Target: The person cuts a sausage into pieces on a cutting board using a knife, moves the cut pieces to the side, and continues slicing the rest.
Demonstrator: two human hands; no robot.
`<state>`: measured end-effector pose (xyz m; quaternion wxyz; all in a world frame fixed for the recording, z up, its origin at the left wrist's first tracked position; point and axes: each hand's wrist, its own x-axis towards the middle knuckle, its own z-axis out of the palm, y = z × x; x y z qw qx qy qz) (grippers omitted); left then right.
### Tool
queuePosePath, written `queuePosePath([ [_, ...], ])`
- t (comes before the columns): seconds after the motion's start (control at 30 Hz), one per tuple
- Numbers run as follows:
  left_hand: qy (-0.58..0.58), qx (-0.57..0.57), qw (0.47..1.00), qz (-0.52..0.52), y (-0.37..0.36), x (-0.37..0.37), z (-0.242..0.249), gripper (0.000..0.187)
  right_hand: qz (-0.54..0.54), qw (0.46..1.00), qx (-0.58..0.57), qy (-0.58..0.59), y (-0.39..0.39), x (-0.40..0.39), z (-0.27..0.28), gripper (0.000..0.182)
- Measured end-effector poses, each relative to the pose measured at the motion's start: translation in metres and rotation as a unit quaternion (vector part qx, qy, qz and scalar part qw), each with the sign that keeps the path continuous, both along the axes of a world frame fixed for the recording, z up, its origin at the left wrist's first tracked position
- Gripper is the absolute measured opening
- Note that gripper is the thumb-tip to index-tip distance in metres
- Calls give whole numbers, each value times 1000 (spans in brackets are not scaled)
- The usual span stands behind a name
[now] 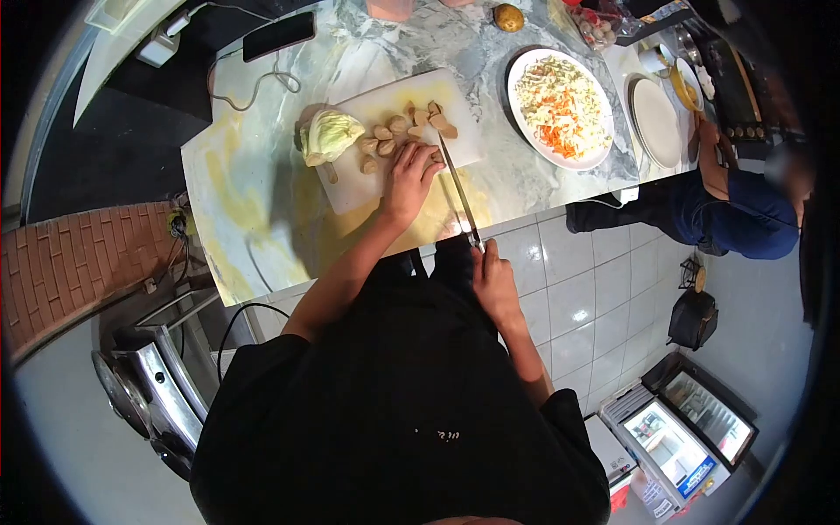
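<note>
On the white cutting board (354,194), my left hand (409,182) has its fingers curled down over a brown meatball, mostly hidden under the fingertips. My right hand (497,284) grips a long knife (460,191) by its handle, near the table's front edge. The blade runs up across the board, just right of my left fingertips, its tip by some cut meatball slices (449,132). Several brown meatballs (385,140) lie beyond my left hand. A piece of pale green cabbage (331,137) rests at the board's left edge.
Right of the board stands a white plate (577,164) of shredded vegetables (560,105). A potato (507,17), a phone (279,37) with a cable and a stack of plates (656,122) are on the marble table (236,201). Another person (744,210) stands at the right.
</note>
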<state>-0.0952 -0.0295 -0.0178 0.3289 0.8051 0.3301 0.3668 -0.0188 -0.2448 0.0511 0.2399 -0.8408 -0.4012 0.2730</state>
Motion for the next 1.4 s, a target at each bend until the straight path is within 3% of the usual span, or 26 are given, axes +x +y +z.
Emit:
queuePosePath([
  [1.4, 12, 2, 1000, 10, -1, 1, -2, 28, 30, 999, -24, -20, 1, 13, 2, 23],
])
